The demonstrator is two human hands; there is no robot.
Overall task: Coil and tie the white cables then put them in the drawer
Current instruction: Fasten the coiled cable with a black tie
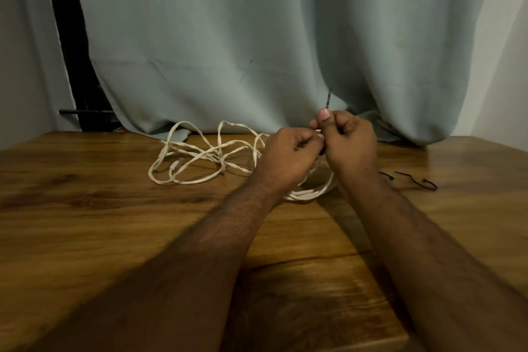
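White cables: one coiled bundle (311, 193) hangs under both hands, left hand (288, 153) and right hand (350, 140) pinching a thin black tie (328, 98) at its top, so looks like tying; next, cinch it, then coil the loose cable (200, 157) left of the hands on the tabletop (114, 208).

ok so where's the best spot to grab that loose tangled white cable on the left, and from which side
Probably take the loose white cable where its strands cross and bunch near the middle, pinching from above. The high arcs at the back stand off the wooden table and would just flex, while the bunch gathers several strands at once. The left hand is nearest; both hands are busy on the coiled cable.
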